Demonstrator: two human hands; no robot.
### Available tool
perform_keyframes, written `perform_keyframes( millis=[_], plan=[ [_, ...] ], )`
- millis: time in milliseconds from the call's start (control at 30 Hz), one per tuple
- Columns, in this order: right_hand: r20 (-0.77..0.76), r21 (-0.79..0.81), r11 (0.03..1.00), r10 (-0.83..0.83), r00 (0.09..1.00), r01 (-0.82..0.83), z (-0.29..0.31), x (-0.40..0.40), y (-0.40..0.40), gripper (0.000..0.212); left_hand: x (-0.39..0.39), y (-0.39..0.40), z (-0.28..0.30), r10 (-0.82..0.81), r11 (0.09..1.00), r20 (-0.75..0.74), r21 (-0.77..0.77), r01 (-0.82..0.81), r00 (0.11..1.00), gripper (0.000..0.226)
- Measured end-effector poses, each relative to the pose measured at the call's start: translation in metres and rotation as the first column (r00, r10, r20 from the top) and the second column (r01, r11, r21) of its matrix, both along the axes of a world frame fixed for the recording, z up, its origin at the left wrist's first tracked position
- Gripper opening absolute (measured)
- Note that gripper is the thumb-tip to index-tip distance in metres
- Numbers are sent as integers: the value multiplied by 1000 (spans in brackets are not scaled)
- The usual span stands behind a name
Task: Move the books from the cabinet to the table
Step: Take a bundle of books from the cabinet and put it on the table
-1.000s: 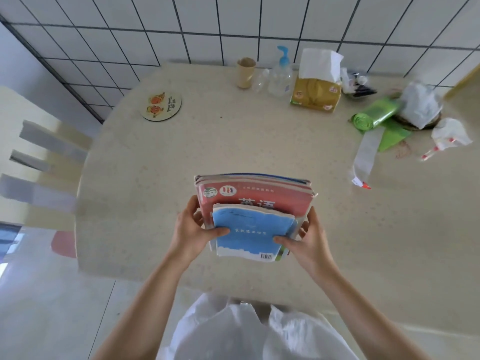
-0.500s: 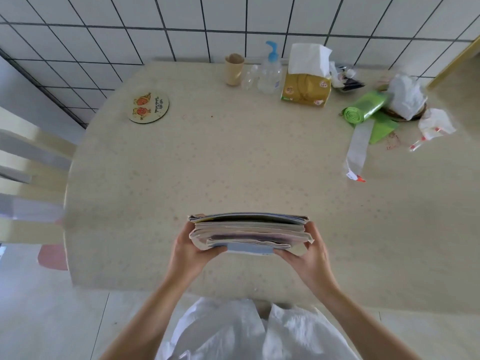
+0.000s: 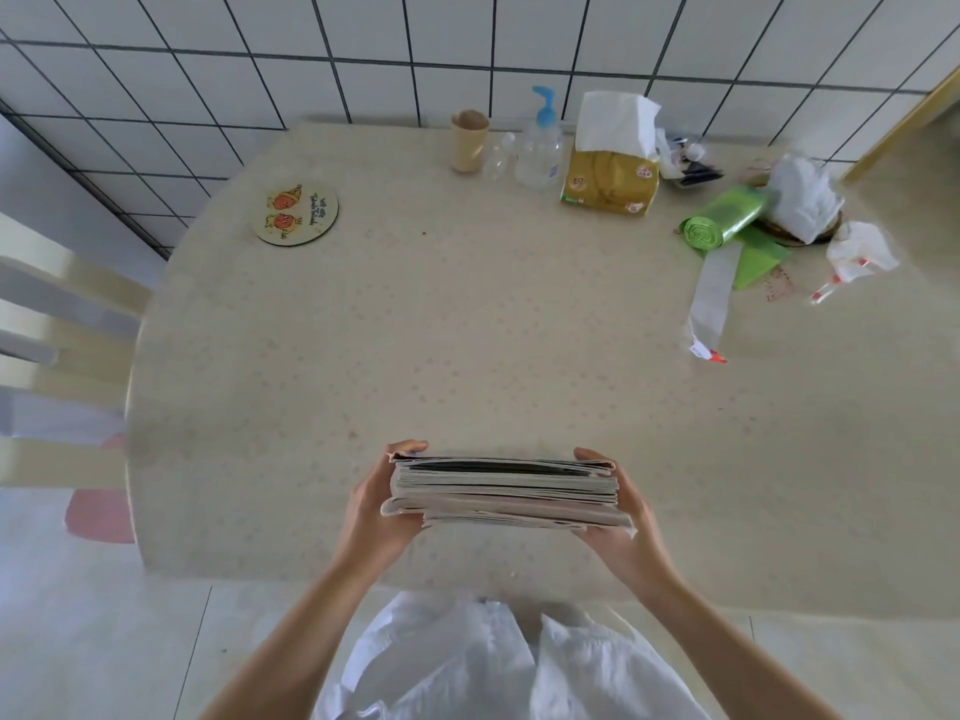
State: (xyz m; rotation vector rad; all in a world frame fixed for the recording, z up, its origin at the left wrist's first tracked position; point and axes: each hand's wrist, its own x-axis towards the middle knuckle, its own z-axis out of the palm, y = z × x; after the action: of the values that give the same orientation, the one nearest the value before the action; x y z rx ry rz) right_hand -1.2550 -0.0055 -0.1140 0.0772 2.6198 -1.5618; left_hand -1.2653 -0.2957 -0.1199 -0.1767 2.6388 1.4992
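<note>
A stack of books [image 3: 506,492] was held over the near edge of the counter [image 3: 467,330], page edges turned toward the camera; whether its underside touched the surface could not be told. The left hand [image 3: 375,504] gripped the stack's left end, fingers wrapped up over the far top corner; the right hand [image 3: 626,517] gripped the right end, fingertips curled over the top far edge and the palm under the lower corner. The stack sat roughly level, a few looser covers sagging at the bottom.

Along the back of the counter, against the tiled wall, stood a tan cup [image 3: 469,140], a clear pump bottle [image 3: 540,148] with a blue top just beside it, and a yellow tissue pack [image 3: 610,181] with a white tissue sticking up; a round coaster [image 3: 295,214] lay well apart to the left; a green roll of bags [image 3: 724,223] lay to the right, near crumpled white plastic [image 3: 802,202]; a pale chair [image 3: 47,314] stood at the counter's left side.
</note>
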Motion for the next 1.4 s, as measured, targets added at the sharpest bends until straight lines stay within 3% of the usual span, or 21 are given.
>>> perform_keyframes(
  millis=[233,400,567,733,833,967,1067,1267,1400],
  plan=[
    [77,30,1000,0,997,-2,-9,-6,-1,54,-4,4,3,18,1000,-53,14,-17,998,43],
    [84,55,998,-15,996,11,-5,-17,-4,46,-15,3,10,7,999,-22,49,-6,1000,44],
    [176,-62,998,-10,984,22,12,-38,-6,51,-36,1,18,33,991,100,122,-45,994,52],
    [290,-126,990,-17,957,56,16,-61,-12,41,-63,-5,26,8,993,175,115,-28,985,55],
    [390,-209,969,-42,920,133,23,-84,-20,37,-82,-8,29,84,977,290,165,-136,953,55],
    [597,-269,930,-43,801,251,25,-115,-35,28,-105,-6,23,170,924,446,239,-299,879,57],
    [679,-244,924,-53,732,293,18,-134,-42,26,-122,-2,15,202,911,496,222,-348,845,55],
    [696,-171,916,-147,703,362,2,-159,-53,22,-145,6,1,216,914,534,183,-362,817,41],
    [688,-141,903,-206,696,406,-6,-172,-58,13,-156,9,-13,235,919,553,141,-367,799,45]
  ],
)
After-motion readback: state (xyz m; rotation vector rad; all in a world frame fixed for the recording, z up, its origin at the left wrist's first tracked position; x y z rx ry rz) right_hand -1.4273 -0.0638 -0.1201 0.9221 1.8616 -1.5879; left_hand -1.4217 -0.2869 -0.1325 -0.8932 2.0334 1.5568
